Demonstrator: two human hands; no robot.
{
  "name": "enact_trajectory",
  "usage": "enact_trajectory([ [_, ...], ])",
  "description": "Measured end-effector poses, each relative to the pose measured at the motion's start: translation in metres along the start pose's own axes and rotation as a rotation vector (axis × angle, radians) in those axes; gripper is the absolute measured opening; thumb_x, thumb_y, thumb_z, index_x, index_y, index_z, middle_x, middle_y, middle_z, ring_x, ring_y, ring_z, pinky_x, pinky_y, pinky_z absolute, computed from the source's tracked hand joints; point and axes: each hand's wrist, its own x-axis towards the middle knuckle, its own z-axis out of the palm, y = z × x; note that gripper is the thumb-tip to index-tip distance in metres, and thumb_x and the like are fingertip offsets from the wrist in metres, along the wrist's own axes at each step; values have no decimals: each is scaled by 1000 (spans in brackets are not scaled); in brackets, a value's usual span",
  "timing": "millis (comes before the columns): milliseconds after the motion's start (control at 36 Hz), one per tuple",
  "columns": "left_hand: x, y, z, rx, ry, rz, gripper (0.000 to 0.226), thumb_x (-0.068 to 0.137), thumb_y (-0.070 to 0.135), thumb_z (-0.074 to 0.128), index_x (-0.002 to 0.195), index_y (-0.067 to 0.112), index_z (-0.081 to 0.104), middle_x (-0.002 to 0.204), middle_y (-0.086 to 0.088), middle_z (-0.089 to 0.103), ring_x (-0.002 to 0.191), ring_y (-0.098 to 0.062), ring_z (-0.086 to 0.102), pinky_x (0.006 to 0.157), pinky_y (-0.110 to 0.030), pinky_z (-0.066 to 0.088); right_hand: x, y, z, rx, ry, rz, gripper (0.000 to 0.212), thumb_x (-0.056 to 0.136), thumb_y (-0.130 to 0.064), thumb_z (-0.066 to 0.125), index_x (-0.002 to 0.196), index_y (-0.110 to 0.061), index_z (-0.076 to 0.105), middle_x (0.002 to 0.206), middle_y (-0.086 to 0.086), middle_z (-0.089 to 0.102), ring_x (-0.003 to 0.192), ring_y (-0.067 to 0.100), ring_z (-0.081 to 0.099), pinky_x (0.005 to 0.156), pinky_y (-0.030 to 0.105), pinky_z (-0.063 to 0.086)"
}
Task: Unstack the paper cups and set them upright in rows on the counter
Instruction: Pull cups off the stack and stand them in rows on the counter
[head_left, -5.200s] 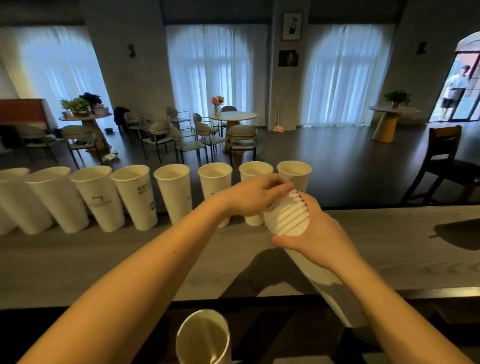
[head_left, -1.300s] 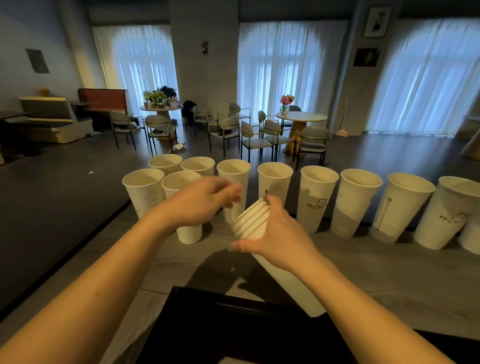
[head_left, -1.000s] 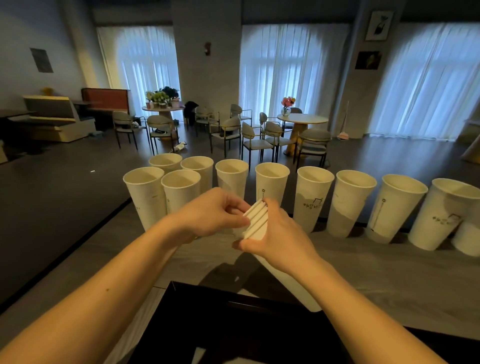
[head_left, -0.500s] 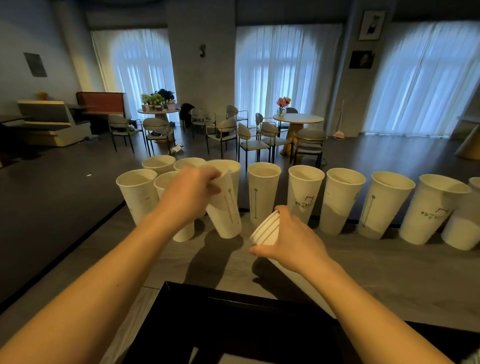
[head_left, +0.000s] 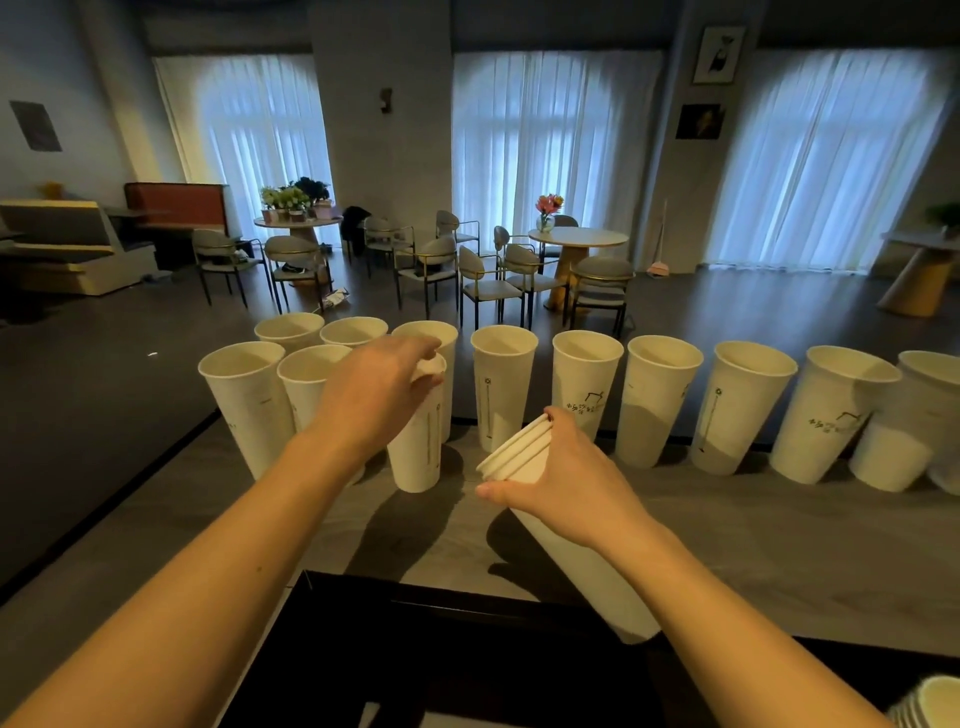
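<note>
My left hand (head_left: 375, 396) grips the rim of a single white paper cup (head_left: 417, 457), held upright with its base at the grey counter (head_left: 753, 540), in the nearer row next to two standing cups (head_left: 249, 410). My right hand (head_left: 566, 483) holds a tilted stack of nested white cups (head_left: 587, 566) near its rims, which point up and to the left. A long row of upright cups (head_left: 660, 400) lines the counter's far edge from left to right.
A black ledge (head_left: 467, 649) runs along the counter's near side. Rims of another cup stack (head_left: 930, 701) show at the bottom right corner. Beyond the counter lies a café room with tables, chairs and curtained windows.
My left hand pulled one cup off the stack and carried it left and down to the counter beside the nearer-row cups. My right hand lowered the stack slightly.
</note>
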Motion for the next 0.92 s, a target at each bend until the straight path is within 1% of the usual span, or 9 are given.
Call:
enact_trajectory([
  [83,-3,33,-15,-244,70,-34,29,95,36,53,120,22,60,109,7,67,95,-7,62,77,-24,51,0,3,-2,61,8,5,123,64,-65,83,155,-24,11,148,0,42,132,22,46,104,42,46],
  [222,-6,76,-22,-688,-659,-139,36,101,43,40,117,21,64,105,1,68,96,-12,63,90,-34,51,-2,9,-6,91,51,-57,106,57,-68,79,141,-24,33,123,-8,56,109,12,57,90,40,56],
  [306,-9,82,-20,-735,-799,-150,37,102,38,41,107,13,67,92,-6,65,82,-19,59,80,-35,46,-5,13,-9,46,73,-116,84,58,-71,76,125,-32,45,110,-14,58,100,7,58,82,38,57],
  [444,-13,89,-16,-813,-728,-156,24,100,24,50,90,20,71,66,20,62,63,7,55,61,-9,39,-10,20,-12,51,79,-152,71,66,-64,77,121,-32,47,107,-14,57,98,7,57,79,34,54],
  [611,-12,94,-15,-824,-607,-280,5,88,24,70,91,22,72,63,16,66,57,6,58,61,-21,42,-12,28,-21,11,44,-163,78,61,-70,74,125,-35,47,110,-16,57,98,5,57,80,37,56],
  [694,-7,95,-20,-772,-467,-331,8,85,26,72,92,28,67,84,11,68,78,-1,63,71,-24,52,-15,35,-27,-19,16,-129,75,63,-66,78,123,-34,47,107,-16,57,95,3,57,78,35,56],
  [750,-1,92,-26,-733,-353,-339,12,89,26,67,99,30,62,89,14,64,82,-1,61,63,-17,50,-17,42,-31,-65,5,-80,78,61,-66,79,124,-32,46,109,-14,56,98,6,57,79,36,57],
  [806,7,86,-29,-604,-216,-325,10,90,28,65,99,26,61,85,14,60,75,2,57,52,-13,44,-19,49,-35,-132,-9,-15,88,59,-70,78,130,-30,43,117,-9,55,106,13,57,85,40,56],
  [917,15,82,-14,-291,-201,-212,10,90,28,65,92,20,61,84,9,61,78,-8,61,60,-21,46,-23,57,-40,-166,-13,78,101,70,-63,80,148,-23,31,139,0,49,125,22,50,96,39,50],
])
